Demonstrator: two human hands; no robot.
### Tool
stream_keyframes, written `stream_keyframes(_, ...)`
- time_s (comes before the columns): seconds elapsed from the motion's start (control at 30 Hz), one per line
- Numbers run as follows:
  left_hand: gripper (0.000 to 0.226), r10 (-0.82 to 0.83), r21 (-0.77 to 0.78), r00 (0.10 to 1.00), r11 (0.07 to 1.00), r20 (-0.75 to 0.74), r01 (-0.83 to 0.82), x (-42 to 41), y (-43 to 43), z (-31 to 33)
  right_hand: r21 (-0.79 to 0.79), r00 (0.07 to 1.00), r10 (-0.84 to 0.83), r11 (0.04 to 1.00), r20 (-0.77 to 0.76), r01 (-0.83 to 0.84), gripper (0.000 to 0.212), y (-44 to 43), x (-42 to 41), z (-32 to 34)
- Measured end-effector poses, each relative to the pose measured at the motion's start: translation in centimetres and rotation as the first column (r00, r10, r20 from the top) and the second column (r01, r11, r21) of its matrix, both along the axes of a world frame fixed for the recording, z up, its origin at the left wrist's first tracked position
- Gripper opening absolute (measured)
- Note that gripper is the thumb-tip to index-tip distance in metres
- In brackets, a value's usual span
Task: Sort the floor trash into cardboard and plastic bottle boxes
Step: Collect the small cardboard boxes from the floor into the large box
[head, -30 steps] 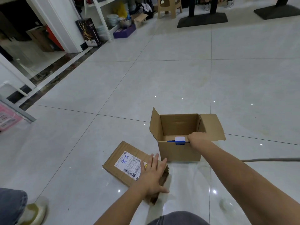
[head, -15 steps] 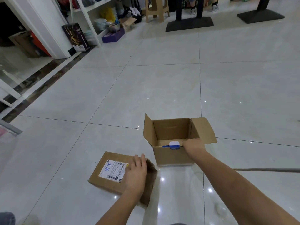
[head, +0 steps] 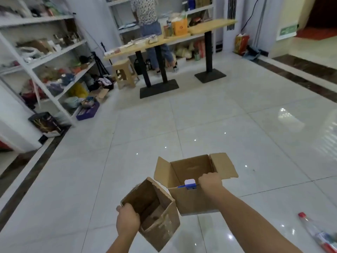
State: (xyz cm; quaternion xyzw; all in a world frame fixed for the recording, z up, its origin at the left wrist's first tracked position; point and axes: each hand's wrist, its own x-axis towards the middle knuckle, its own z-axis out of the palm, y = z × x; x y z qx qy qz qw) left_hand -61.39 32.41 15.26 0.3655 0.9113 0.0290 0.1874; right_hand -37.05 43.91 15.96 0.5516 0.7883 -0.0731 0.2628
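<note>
My left hand [head: 127, 220] grips the near rim of a worn, open-ended brown cardboard box [head: 155, 214], lifted off the floor and tilted with its opening up. My right hand [head: 210, 182] holds the front edge of a larger open cardboard box [head: 193, 198] with its flaps spread, held up just right of the smaller one. A small white and blue object [head: 189, 183] sits clipped on that front edge beside my fingers. A clear plastic bottle [head: 318, 232] with a red cap lies on the tiles at the lower right.
White shelving [head: 45, 57] full of clutter runs along the left wall. Two wooden tables on black pedestal bases [head: 158, 88] and a beige stool [head: 124, 73] stand at the back, where a person [head: 151, 31] faces away. A dark printed box [head: 46, 124] leans by the shelf foot.
My left hand picked the flat brown box off the floor and it now hangs opened up. The right hand lifted the larger box. The camera tilted up toward the room's back.
</note>
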Motion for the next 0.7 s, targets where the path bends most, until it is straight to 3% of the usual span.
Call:
stream_keyframes(0.13, 0.042, -0.027, 0.062, 0.988, 0.998, 0.150, 0.018, 6.3, 6.0, 14.7, 0.096, 0.987, -0.156, 0.983, -0.031, 0.158, 0.026, 0.0, 7.9, 15.7)
stream_keyframes(0.2, 0.044, -0.133, 0.099, 0.955, 0.989, 0.264, 0.110, 10.0, 7.8, 21.5, 0.147, 0.968, -0.251, 0.957, -0.025, 0.251, 0.027, -1.4, 12.5, 23.2)
stream_keyframes(0.33, 0.056, -0.313, 0.210, 0.788, 0.949, 0.530, 0.236, 18.7, 9.2, 32.5, 0.243, 0.883, -0.470, 0.857, 0.004, 0.455, 0.030, -7.6, 21.6, 35.1)
stream_keyframes(0.43, 0.058, -0.559, 0.321, 0.643, 0.828, 0.524, 0.459, 25.8, 8.7, 37.6, 0.299, 0.767, -0.641, 0.734, 0.010, 0.610, 0.030, -14.1, 27.6, 40.8)
stream_keyframes(0.5, 0.053, -0.642, 0.424, 0.546, 0.766, 0.538, 0.483, 30.2, 7.0, 39.9, 0.338, 0.678, -0.735, 0.636, -0.007, 0.693, 0.030, -18.9, 30.7, 43.2)
stream_keyframes(0.57, 0.033, -0.700, 0.505, 0.511, 0.714, 0.499, 0.485, 34.2, 4.9, 41.1, 0.375, 0.588, -0.809, 0.537, -0.025, 0.755, 0.031, -24.0, 33.1, 44.5)
stream_keyframes(0.7, 0.006, -0.930, 0.604, 0.330, 0.357, 0.161, 0.712, 41.6, -1.2, 42.4, 0.386, 0.398, -0.914, 0.339, -0.080, 0.858, 0.032, -34.2, 36.4, 45.3)
